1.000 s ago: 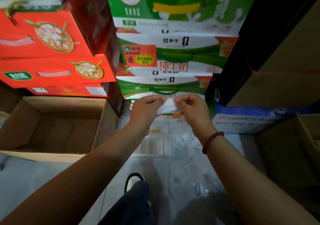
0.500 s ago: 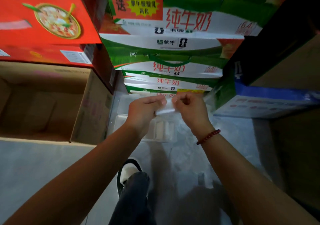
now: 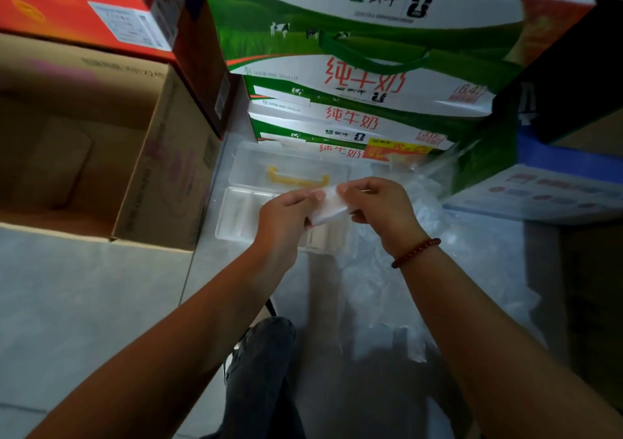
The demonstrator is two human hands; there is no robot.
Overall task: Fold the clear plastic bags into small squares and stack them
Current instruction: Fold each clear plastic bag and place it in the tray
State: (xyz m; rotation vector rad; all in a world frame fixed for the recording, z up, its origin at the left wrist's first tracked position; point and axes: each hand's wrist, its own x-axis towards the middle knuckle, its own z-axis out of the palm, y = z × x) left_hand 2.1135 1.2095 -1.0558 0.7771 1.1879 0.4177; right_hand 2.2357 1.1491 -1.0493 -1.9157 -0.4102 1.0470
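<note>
Head view: my left hand [image 3: 286,216] and right hand [image 3: 377,207] both pinch one folded plastic bag [image 3: 328,205], fingers clamped on its opposite edges, held mid-air at frame centre. Clear compartment tray [image 3: 236,216] directly beneath on the floor. Loose plastic bags [image 3: 438,236] at 3 o'clock of the hands. Milk cartons [image 3: 354,77] at 12, open cardboard box [image 3: 161,168] at 9

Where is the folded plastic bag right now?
In the head view, centre frame, the folded plastic bag is pinched between the left hand and right hand, above the clear plastic tray.
</note>
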